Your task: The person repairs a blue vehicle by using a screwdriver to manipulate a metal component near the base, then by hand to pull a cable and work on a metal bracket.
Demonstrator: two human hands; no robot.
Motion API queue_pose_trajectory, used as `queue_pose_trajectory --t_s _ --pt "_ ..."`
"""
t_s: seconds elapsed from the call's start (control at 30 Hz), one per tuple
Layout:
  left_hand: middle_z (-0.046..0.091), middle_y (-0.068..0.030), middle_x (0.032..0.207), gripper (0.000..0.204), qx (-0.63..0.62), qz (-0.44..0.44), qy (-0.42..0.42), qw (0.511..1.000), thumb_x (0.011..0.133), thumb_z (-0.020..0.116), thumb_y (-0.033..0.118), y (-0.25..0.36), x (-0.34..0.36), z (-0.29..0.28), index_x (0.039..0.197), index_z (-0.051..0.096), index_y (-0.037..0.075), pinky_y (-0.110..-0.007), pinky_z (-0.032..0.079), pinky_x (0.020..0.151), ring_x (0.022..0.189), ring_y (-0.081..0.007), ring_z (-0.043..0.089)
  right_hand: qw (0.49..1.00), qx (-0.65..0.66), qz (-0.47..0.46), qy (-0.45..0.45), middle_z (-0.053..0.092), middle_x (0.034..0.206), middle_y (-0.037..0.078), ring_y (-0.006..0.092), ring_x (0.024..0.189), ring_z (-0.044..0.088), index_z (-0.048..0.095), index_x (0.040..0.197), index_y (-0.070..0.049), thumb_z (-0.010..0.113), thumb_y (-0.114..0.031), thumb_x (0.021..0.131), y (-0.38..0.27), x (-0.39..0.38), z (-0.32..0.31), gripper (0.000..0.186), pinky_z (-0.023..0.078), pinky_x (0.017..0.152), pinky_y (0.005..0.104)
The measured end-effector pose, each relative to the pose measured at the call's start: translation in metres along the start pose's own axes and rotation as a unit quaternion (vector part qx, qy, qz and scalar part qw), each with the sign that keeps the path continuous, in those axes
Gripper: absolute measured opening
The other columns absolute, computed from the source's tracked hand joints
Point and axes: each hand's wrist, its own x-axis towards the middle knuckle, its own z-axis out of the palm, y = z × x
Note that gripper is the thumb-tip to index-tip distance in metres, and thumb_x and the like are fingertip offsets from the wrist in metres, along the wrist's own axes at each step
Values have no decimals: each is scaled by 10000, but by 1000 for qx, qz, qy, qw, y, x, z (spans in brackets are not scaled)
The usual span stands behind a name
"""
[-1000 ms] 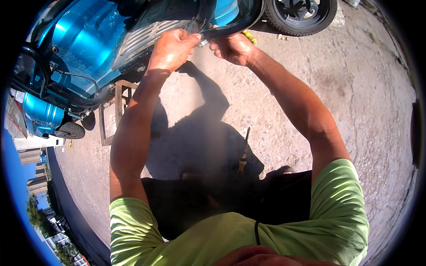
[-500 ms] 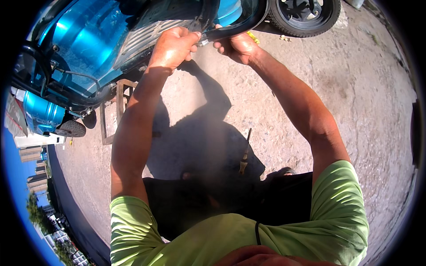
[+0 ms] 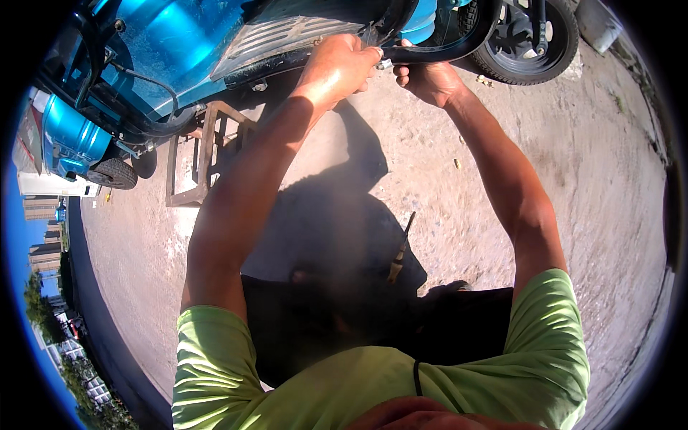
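Observation:
Both my hands are at a black tubular bar (image 3: 459, 51) along the lower edge of a blue vehicle (image 3: 168, 43). My left hand (image 3: 338, 68) is closed in a pinch beside a small silvery fitting (image 3: 385, 64); what its fingers hold is too small to name. Just above those fingertips, something thin and strand-like shows faintly. To the right of the fitting, my right hand (image 3: 434, 83) curls its fingers around the bar from below, one fingertip showing above it. A ribbed footboard (image 3: 287, 36) lies just beyond my left hand.
A screwdriver-like tool (image 3: 399, 259) with a yellowish handle lies on the concrete ground (image 3: 595, 215) near my legs. At left stands a rusty metal frame (image 3: 204, 154). The vehicle's black wheel (image 3: 527, 43) is at upper right, near a grey cylindrical container (image 3: 598, 27).
The view has shifted, so the vehicle and both hands appear farther right and slightly lower. Both hands keep their places at the bar. The yellow bit seen beside my right hand no longer shows there.

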Motion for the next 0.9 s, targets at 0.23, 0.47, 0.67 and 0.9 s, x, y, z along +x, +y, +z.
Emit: queue_pose_trajectory --t_s 0.23,0.47,0.67,0.9 --pt "664 -87 814 382 -27 1 -2 1000 916 643 302 -4 8 -19 1035 647 -61 -273 461 559 587 -112 572 999 -7 36 -32 545 872 -45 92 713 484 594 1057 -153 637 -361 969 -2 10 -15 231 406 644 256" --pt "651 -67 772 335 13 15 -27 999 903 671 285 -3 12 -33 984 657 -40 -242 442 535 584 -85 563 990 -140 17 -1 599 992 -9 96 725 495 606 1187 -118 591 -362 992 -10 0 0 312 415 634 253" --pt "697 -99 858 368 -4 -1 -61 998 858 678 282 -4 18 -27 1034 640 -38 -291 476 570 617 -137 605 996 -23 17 -79 584 895 0 92 760 553 602 1184 -77 610 -328 992 -5 1 -7 316 459 667 229" --pt "698 -97 781 374 35 -6 -35 999 870 682 316 4 19 -23 990 661 -38 -301 475 539 576 -141 597 982 -157 -94 37 603 974 15 86 777 528 487 1384 -9 676 -254 943 11 -2 7 539 460 698 239"
